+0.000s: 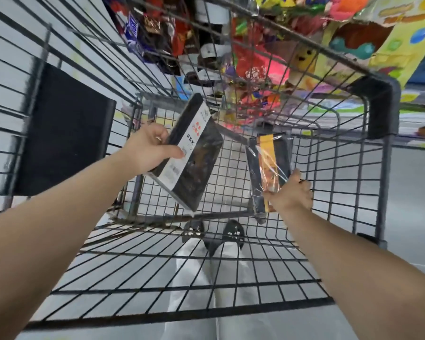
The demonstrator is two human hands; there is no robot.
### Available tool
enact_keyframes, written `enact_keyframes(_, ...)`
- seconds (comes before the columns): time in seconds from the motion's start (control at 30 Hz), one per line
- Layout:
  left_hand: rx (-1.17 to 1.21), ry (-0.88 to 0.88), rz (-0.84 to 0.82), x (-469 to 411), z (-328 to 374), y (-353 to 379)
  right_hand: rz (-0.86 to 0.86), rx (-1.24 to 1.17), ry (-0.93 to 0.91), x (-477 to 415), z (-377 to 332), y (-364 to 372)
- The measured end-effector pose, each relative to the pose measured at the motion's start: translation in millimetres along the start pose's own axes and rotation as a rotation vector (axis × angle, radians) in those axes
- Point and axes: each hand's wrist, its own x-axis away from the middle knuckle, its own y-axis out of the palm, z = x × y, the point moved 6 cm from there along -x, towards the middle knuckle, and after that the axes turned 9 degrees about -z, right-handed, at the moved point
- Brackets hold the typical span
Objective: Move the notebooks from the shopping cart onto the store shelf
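Note:
I look down into a black wire shopping cart (383, 114). My left hand (149, 150) grips a thick black notebook (194, 155) with a white band marked 25K, tilted above the cart's floor. My right hand (292, 192) pinches the lower edge of a second black notebook (268, 165) with an orange band, wrapped in clear plastic, standing near the cart's right side. Both notebooks are inside the basket.
Beyond the cart's far wall hang shelves of colourful packaged goods (255, 57). A black panel (66, 128) sits on the cart's left side. My feet in dark shoes (214, 231) show through the wire floor on a grey floor.

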Motion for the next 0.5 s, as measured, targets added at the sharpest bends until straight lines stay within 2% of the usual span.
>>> enact_keyframes(0.2, 0.128, 0.031, 0.059, 10, 9, -3, -0.026, -0.227, -0.169, 6, -5, -21)
enact_keyframes(0.5, 0.102, 0.123, 0.045, 49, 39, -13, 0.07, -0.163, -0.41, 74, -21, -74)
